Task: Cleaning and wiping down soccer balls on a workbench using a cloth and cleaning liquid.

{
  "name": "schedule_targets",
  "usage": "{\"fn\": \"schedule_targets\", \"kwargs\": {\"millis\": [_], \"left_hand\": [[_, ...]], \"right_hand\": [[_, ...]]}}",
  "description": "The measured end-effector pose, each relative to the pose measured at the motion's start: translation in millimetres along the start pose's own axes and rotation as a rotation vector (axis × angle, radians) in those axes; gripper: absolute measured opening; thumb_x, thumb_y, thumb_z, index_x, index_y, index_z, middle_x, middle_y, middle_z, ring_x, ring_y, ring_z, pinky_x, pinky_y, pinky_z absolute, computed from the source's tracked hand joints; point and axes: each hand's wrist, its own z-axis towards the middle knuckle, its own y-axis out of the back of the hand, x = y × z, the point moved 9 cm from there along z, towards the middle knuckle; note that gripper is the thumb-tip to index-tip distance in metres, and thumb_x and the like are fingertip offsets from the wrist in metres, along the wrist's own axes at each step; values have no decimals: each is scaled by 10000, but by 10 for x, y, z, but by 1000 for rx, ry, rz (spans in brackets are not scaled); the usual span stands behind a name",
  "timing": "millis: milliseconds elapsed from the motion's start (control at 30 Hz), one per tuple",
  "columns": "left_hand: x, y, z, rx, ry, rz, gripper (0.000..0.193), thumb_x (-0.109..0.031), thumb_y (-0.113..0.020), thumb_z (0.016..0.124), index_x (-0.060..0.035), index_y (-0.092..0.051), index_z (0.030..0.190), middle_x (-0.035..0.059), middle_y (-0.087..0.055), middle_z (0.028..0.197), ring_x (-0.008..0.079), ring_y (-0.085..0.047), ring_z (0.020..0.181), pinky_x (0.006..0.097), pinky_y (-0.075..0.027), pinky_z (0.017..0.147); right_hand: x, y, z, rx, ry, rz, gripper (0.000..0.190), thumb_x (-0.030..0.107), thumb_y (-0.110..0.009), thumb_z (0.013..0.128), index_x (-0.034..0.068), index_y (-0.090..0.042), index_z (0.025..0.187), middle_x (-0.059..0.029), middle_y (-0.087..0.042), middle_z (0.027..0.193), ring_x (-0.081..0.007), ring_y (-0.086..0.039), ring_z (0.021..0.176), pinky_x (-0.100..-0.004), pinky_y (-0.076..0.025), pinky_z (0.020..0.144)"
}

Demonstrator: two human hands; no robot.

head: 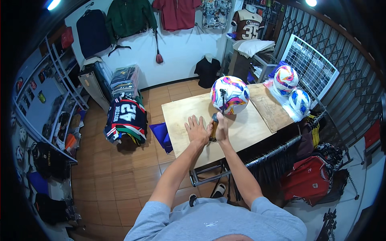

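Note:
My left hand [196,130] rests palm down on the pale wooden tabletop [184,120], fingers spread, its thumb against an amber cylinder with a dark top [214,128]. The cylinder looks like a tool handle or small pump; its exact kind is unclear. My right hand [222,128] closes along the cylinder's right side, its fingers partly hidden. A thin black rod or hose [223,104] runs from the right hand to a small black fitting in front of a white, pink and orange football [233,93]. Whether the fitting touches the ball cannot be told.
Two more balls, one multicoloured [286,79] and one blue-and-white [299,101], sit at the table's right end. A clothes rail [274,152] runs along its near right side. Folded jerseys [126,119] are stacked at left; a purple bag [161,135] hangs by the table's left edge.

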Motion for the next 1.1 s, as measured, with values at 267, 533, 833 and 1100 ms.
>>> {"fn": "schedule_targets", "kwargs": {"millis": [267,533,833,1100], "left_hand": [[21,-5,-25,-2,-4,10,649,-474,-415,941,-102,-388,1472,211,-269,1552,381,-175,1459,577,-107,1164],[35,-5,-36,-1,2,-8,650,-484,-428,935,-118,-378,1470,217,-257,1552,400,-173,1454,591,-108,1158],[-1,-40,14,-8,-8,12,646,-479,-429,936,-125,-374,1473,214,-263,1551,399,-176,1454,591,-109,1156],[34,14,-33,-1,8,-2,648,-480,-420,938,-105,-395,1465,215,-270,1553,387,-169,1459,572,-97,1165]], "right_hand": [[1255,-443,75,5,226,-71,494,400,-433,960,17,-524,661,-41,-505,552,-111,-485,503,-263,-383,501],[615,-215,19,-9,200,-83,489,405,-428,979,31,-513,675,-25,-502,567,-99,-469,495,-245,-366,482],[-39,42,-16,-40,2,-16,522,440,-426,973,54,-503,631,-13,-484,543,-94,-458,491,-255,-346,474],[1141,-392,136,-24,186,-51,526,415,-434,967,31,-494,613,-40,-491,526,-118,-476,482,-268,-359,490]]}}
